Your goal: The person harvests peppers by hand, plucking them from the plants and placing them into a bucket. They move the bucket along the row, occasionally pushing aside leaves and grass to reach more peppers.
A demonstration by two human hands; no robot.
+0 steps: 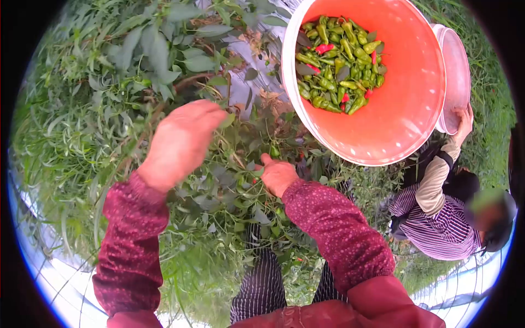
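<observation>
Green leaves [219,210] at six o'clock could be torn by blind tugging; fingers of left hand [180,142] and right hand [278,175] are hidden, so grip cannot be told.

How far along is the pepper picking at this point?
Done: the orange bucket holds a small heap of peppers, mostly green with a few red, covering part of its bottom. In hand: the left hand and right hand are in among the plant's leaves. Left: most of the bucket is unfilled.
</observation>
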